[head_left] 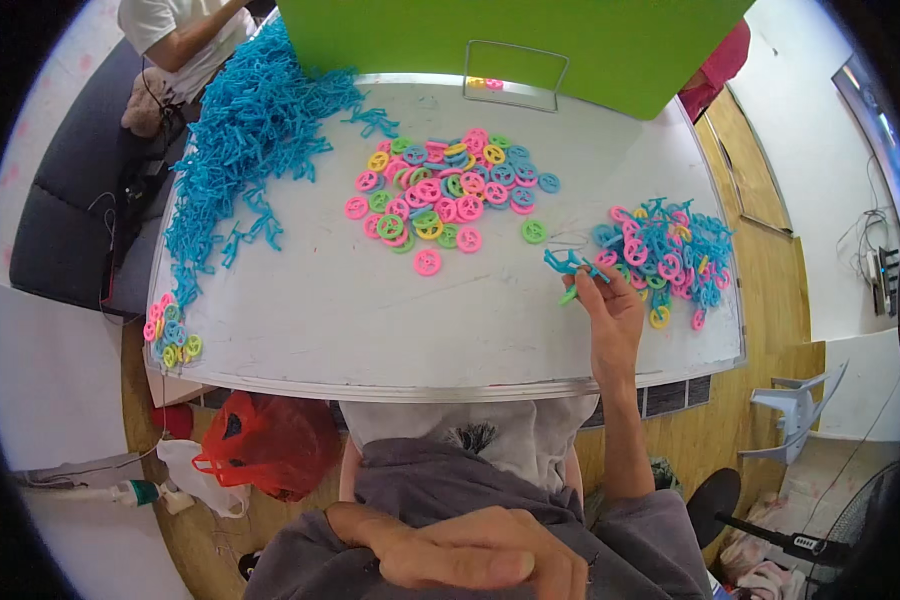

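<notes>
1. Left hand (pixel 470 555): nearest the viewer, lying flat on the grey-clad lap, fingers loosely together, holding nothing.
2. Right hand (pixel 610 305): reaching out over the near edge of the white surface (pixel 300 320); fingertips pinched on a blue plastic piece (pixel 567 263), with a small green piece (pixel 568 295) at the thumb side.
3. Mixed heap (pixel 670 255): blue pieces joined with pink, yellow and green rings, lying just beyond and to the outer side of the right hand, almost touching its fingertips.
4. Loose rings (pixel 445 190): a spread of pink, green, yellow and blue wheel-shaped rings, farther out from the right hand and toward the left-hand side; one green ring (pixel 534 231) lies apart, between this spread and the held piece.
5. Blue pieces pile (pixel 245 140): a large mound, well apart from both hands at the far left of the surface.
6. Small ring cluster (pixel 170 335): at the near left corner of the surface.
7. Green board (pixel 530 40): upright at the far edge.
8. Red bag (pixel 270 445): on the floor, left of the lap.
</notes>
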A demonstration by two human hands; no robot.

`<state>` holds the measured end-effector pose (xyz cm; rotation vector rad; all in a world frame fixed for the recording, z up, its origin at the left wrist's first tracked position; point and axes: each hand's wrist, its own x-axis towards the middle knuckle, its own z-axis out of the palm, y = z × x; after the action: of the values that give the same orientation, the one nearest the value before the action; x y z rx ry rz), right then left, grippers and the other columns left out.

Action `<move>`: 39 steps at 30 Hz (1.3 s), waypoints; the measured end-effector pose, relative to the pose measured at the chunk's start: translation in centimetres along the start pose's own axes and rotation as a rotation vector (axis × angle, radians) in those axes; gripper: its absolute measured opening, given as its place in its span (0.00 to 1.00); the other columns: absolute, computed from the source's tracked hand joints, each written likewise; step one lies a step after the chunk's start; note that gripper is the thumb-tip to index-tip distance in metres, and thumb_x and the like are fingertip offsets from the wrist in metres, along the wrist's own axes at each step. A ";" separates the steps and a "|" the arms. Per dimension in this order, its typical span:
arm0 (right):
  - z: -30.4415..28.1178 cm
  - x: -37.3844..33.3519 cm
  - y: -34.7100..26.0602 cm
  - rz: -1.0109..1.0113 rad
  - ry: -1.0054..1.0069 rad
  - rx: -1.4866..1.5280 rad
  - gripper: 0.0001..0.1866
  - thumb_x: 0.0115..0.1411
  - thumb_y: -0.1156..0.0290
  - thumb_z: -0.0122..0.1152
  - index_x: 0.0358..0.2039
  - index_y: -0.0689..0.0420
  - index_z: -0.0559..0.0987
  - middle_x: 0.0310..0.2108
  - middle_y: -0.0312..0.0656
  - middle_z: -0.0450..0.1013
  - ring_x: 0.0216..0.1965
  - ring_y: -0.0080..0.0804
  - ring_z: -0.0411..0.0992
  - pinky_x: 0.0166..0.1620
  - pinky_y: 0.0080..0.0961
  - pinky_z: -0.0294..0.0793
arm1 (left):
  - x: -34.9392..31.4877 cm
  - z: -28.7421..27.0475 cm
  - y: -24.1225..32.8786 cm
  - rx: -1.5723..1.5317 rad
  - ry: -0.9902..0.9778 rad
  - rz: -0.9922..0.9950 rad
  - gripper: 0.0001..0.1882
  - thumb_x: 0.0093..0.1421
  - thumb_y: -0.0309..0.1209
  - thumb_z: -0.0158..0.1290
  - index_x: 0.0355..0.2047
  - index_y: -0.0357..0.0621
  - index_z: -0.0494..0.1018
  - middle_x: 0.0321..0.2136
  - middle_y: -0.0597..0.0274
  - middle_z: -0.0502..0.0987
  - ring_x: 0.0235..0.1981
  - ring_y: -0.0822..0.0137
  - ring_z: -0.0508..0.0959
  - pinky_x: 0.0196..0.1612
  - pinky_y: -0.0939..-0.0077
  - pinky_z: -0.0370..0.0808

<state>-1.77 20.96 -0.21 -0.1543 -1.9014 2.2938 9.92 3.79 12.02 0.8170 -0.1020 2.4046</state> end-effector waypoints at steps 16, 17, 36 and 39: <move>-1.6 -1.2 0.4 0.012 0.080 0.154 0.08 0.59 0.78 0.59 0.40 0.62 0.76 0.32 0.39 0.77 0.35 0.25 0.75 0.44 0.21 0.73 | 6.3 -19.1 7.5 2.558 0.219 0.076 0.12 0.53 0.21 0.54 0.39 0.40 0.75 0.37 0.53 0.76 0.38 0.51 0.75 0.43 0.64 0.73; -1.6 -1.2 0.4 0.006 0.087 0.154 0.08 0.59 0.78 0.59 0.40 0.62 0.76 0.32 0.39 0.77 0.35 0.25 0.75 0.44 0.21 0.73 | 5.9 -20.9 7.7 2.556 0.208 0.080 0.12 0.53 0.21 0.54 0.39 0.40 0.75 0.37 0.53 0.76 0.38 0.51 0.75 0.43 0.64 0.73; 0.7 -2.3 1.6 -0.073 -0.151 -0.005 0.07 0.58 0.80 0.59 0.38 0.63 0.75 0.34 0.37 0.74 0.37 0.18 0.71 0.42 0.17 0.70 | -0.7 -13.7 5.4 1.142 0.983 0.014 0.11 0.59 0.24 0.54 0.41 0.33 0.72 0.38 0.59 0.74 0.38 0.68 0.78 0.41 0.69 0.81; 1.4 -2.6 0.7 -0.042 -0.175 -0.066 0.06 0.57 0.82 0.58 0.36 0.64 0.75 0.34 0.38 0.75 0.37 0.20 0.72 0.43 0.18 0.71 | -1.2 -13.8 5.7 1.122 0.990 0.050 0.10 0.59 0.24 0.55 0.40 0.33 0.72 0.37 0.58 0.74 0.38 0.69 0.78 0.41 0.70 0.81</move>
<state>0.51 18.96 -0.73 0.0815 -2.0431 2.2853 0.15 1.91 0.77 -0.0971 1.6954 2.5073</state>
